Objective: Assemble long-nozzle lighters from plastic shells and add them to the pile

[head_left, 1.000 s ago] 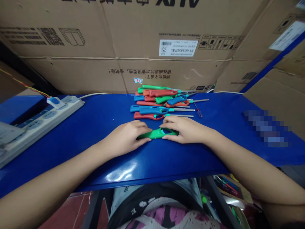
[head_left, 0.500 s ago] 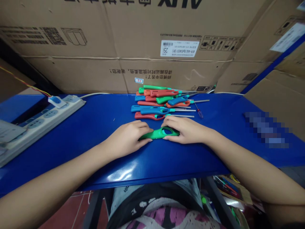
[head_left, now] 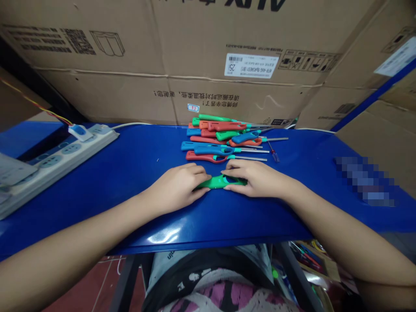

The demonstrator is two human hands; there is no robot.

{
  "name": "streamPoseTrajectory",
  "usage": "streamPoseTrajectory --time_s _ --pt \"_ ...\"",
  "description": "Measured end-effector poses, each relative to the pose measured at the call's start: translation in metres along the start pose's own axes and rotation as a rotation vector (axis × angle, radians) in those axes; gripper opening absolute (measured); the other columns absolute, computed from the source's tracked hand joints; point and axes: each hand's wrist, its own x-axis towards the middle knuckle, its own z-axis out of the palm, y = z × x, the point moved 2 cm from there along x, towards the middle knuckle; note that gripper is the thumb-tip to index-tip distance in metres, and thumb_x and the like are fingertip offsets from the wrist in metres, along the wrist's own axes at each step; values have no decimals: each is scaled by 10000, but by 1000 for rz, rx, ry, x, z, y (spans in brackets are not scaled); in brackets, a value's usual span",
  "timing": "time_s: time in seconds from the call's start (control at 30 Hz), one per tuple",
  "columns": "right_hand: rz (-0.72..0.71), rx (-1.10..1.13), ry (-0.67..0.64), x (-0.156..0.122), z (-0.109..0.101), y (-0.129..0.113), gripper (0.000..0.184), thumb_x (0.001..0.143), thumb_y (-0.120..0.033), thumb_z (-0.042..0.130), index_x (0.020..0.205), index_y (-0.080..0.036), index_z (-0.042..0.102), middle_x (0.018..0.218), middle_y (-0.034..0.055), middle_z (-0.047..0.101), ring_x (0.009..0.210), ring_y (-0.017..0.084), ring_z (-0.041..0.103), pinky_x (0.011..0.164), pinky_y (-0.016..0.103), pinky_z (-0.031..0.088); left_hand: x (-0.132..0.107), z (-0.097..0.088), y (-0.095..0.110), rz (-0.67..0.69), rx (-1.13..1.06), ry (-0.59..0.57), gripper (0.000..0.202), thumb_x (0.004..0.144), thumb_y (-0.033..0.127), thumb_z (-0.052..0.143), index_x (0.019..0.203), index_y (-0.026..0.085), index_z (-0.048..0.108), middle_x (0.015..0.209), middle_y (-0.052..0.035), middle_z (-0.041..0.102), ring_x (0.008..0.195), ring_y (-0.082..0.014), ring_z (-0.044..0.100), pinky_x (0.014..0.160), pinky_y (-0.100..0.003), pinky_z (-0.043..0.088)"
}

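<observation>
A green gas lighter lies crosswise on the blue table, held between both hands. My left hand is closed on its handle end, thumb at the near side and fingers at the far side. Around the trigger-opening end, my right hand grips with thumb and fingers; that end is partly hidden, and no metal tube shows. Just beyond lies a pile of several lighters in red, blue, orange and green, the nearest a red lighter with its metal tube pointing right. A small screwdriver rests at the pile's right.
A white power strip with a plug runs along the table's left side. A large cardboard box stands upright behind the pile. A blurred patch covers something at right. Below the table's right front is a box with assorted items.
The view has shifted slightly, so the scene sits a little differently in the picture. Both hands keep their hold on the green lighter; the right fingers cover slightly more of its opening.
</observation>
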Motion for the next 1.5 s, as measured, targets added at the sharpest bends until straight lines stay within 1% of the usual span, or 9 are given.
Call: streamPoseTrajectory --time_s 0.13,0.23,0.43,0.77,0.9,1.07,1.17,1.33,1.5 --pt "4 -68 9 -1 1 -1 392 947 -387 608 1248 -144 673 1200 124 675 990 251 682 806 347 545 0 0 1 -1 19 -3 233 972 284 581 1141 165 687 1047 -85 694 979 -250 660 865 -371 543" --pt "-27 -90 19 -1 2 -1 386 946 -389 600 1226 -133 668 1189 137 678 959 254 685 780 351 540 0 0 1 2 22 2 226 976 290 570 1133 167 676 1046 -84 694 987 -252 655 867 -372 540" --pt "-39 -75 23 -1 -2 -3 339 936 -382 611 1164 -137 661 1072 111 709 892 236 680 714 322 504 -1 -1 2 9 20 29 234 961 294 579 1150 180 658 1071 -87 689 1026 -253 648 888 -359 535" --pt "-10 -66 -12 -2 -3 -5 368 951 -388 595 1231 -164 679 1193 115 676 978 244 678 779 340 533 -1 -1 4 -17 36 -12 258 975 302 561 1172 183 677 1066 -80 681 981 -247 663 825 -354 553" --pt "10 -25 -4 -1 -2 -5 364 939 -373 617 1226 -158 685 1185 125 668 990 252 678 814 363 547 -2 -1 5 -31 32 -2 254 974 310 570 1163 189 687 1043 -81 682 964 -240 668 815 -335 552" --pt "-5 -64 1 -2 -2 -6 372 943 -378 605 1225 -144 674 1178 141 674 971 262 680 791 372 547 -2 -1 4 -36 0 6 272 985 316 551 1189 189 678 1055 -89 687 981 -242 670 843 -341 550" --pt "-9 -80 6 -2 -3 -7 356 961 -381 579 1218 -153 670 1160 128 688 956 251 680 764 347 535 -2 -2 2 -43 -30 4 290 989 324 548 1213 187 671 1078 -92 688 1008 -248 668 873 -357 549" --pt "-6 -96 -3 -2 -4 -6 363 960 -395 583 1219 -157 670 1164 113 686 953 246 678 736 334 529 -3 -3 1 -51 -53 -3 271 973 332 577 1183 198 684 1074 -78 688 1018 -254 664 851 -365 555" --pt "45 -62 -9 -2 -2 -5 376 939 -404 618 1232 -177 680 1203 104 673 981 244 679 777 335 541 -1 -1 0 -65 -81 1 270 955 327 610 1176 199 699 1052 -73 683 995 -248 665 848 -365 554"
